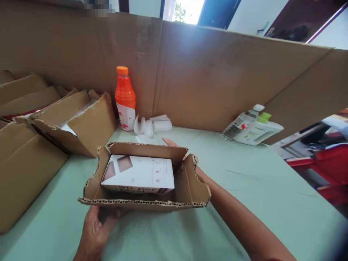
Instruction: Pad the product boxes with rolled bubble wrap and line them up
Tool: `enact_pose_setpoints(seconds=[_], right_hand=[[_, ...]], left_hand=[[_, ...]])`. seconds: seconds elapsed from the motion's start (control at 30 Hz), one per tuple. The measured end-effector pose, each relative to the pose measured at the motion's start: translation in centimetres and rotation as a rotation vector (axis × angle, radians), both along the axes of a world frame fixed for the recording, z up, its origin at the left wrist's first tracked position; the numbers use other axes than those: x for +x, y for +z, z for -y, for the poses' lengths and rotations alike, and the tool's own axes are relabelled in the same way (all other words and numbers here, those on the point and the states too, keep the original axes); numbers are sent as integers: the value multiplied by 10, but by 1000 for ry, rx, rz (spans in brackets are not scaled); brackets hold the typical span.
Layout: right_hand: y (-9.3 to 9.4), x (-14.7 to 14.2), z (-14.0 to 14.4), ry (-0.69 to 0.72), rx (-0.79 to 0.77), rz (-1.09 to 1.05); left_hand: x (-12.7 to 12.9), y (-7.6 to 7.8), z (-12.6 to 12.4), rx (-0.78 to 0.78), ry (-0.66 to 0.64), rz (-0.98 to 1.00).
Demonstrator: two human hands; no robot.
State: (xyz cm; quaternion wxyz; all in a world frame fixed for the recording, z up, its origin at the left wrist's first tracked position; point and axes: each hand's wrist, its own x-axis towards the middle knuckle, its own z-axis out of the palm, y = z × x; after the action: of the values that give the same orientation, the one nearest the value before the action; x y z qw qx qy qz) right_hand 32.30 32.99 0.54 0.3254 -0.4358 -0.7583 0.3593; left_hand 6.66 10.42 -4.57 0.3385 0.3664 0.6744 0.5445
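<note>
An open-topped cardboard box (144, 206) is tilted towards me in the middle. Inside it lies a white printed carton (141, 170), with dark lettering on its near side. My left hand (96, 226) grips the box low at the near left, and part of its fingers is hidden beneath. My right arm reaches round the right end, and my right hand (170, 142) is against the far side. Only some fingers show past the far rim; the rest is behind the cardboard.
More cardboard boxes (95, 123) stand on the left. Along the cardboard wall (190, 79) are an orange bottle (125, 98), crumpled white plastic (154, 125), a leaning clear water bottle (240, 125) and a white jug with a green cap (258, 132). Pale green cloth (231, 156) covers the surface.
</note>
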Motion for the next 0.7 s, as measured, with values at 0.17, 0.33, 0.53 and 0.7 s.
enact_pose_setpoints(seconds=[0.17,0.33,0.53,0.7], right_hand=[[-14,-42,-56,-127,-88,-116],[4,14,-56,-370,-229,-223],[12,108,40,-476,-595,-202],[7,145,125,-496,-648,-224]], left_hand=[[-2,-4,1,-9,-29,-57],[-2,1,0,-20,-25,-31],[-16,-3,-4,-17,-50,-54],[-27,-3,-6,-72,-45,-112]])
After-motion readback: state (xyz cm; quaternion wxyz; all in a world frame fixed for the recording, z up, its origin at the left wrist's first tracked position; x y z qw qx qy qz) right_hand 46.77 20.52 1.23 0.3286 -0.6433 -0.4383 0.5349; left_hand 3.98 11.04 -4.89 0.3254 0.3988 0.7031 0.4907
